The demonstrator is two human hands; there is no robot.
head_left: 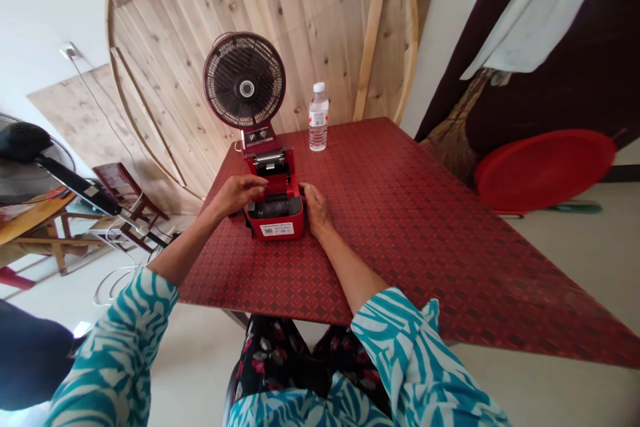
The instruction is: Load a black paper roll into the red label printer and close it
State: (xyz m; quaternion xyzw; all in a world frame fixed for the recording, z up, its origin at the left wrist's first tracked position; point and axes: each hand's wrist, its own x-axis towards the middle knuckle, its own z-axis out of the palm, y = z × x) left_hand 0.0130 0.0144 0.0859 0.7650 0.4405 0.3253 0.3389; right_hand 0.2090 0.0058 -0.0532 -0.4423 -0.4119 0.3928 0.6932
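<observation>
Boxy red device [277, 219], smooth and round-cornered, sat toward the 9 o'clock edge of the surface [390, 213]; its lid [290, 159] stood raised at 12 o'clock. Left hand [243, 191]: fingers hung half curled at the 10 o'clock rim; could not tell whether that grip had hold of anything. Right hand [317, 208]: grip was open, fingers extended beside the 3 o'clock wall. The surface bore a red diamond pattern. A round, wire-grilled fan [245, 80] stood at 11 o'clock, a clear ribbed bottle [319, 120] at 1; behind leaned a knotty plank disc [310, 7].
</observation>
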